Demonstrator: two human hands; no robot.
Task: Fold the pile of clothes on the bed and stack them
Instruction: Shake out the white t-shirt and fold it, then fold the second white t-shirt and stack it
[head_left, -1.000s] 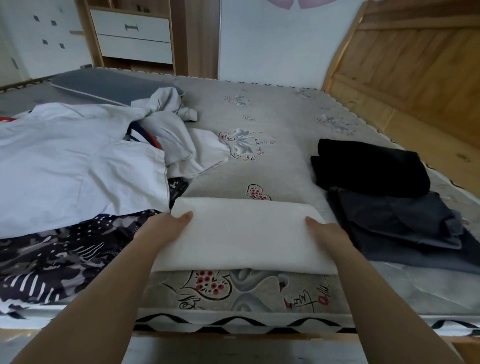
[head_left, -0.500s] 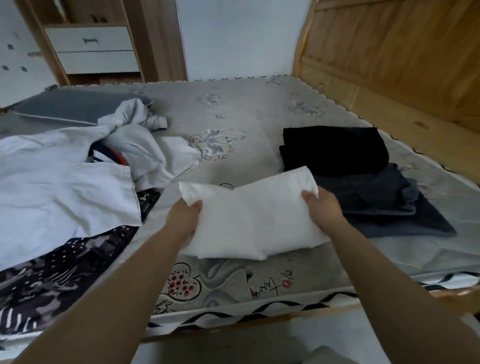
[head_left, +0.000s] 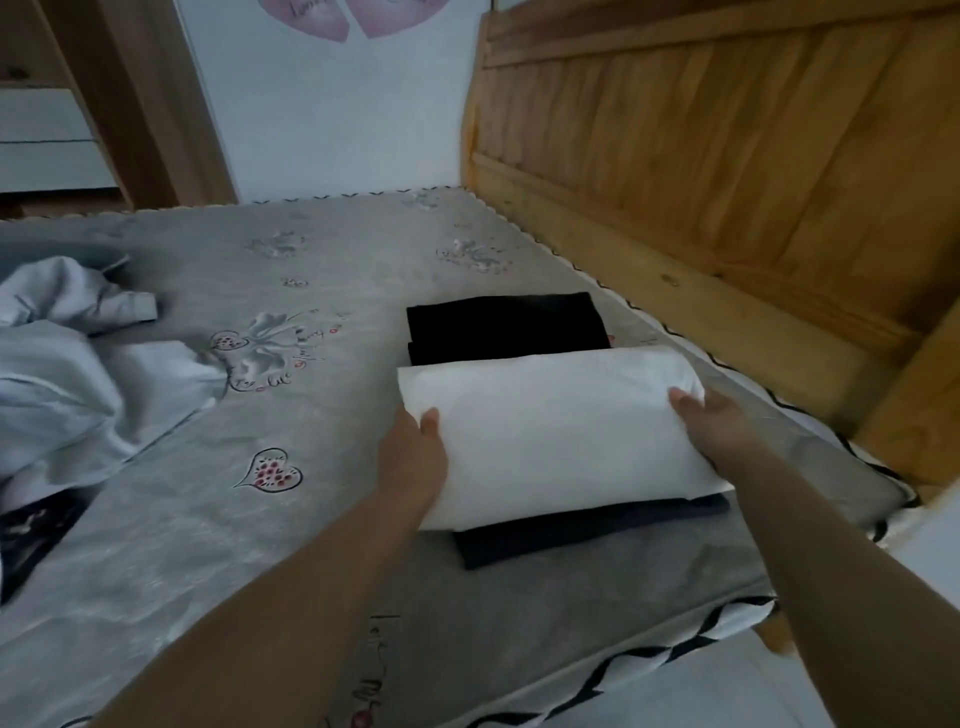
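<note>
The left thumb (head_left: 430, 419) is laid over the near-left edge of the white fold (head_left: 550, 431), the other fingers being hidden beneath it, so that the cloth is pinched by the left hand (head_left: 413, 457); the right hand (head_left: 714, 423) is curled round the right edge in like manner, its fingertips (head_left: 683, 402) seen on the upper face and the rest tucked under; the white fold is thus held at both ends, between the two hands, and is laid upon the dark grey fold (head_left: 545, 535), of which a strip is shown below and toward the wrists; whether the white fold is fully rested on it or partly lifted cannot be told. Just beyond the fingertips, touching the far edge of the white fold, the black fold (head_left: 504, 325) is seen flat on the mattress (head_left: 270, 519). Well to the left of the left hand, the unfolded pale clothes (head_left: 67, 364) are heaped in a loose pile; a dark patterned garment (head_left: 31, 530) is partly shown under that pile, nearer the left forearm. To the right of the right hand, beyond the mattress edge, the wooden bed frame (head_left: 727, 171) is seen upright.
</note>
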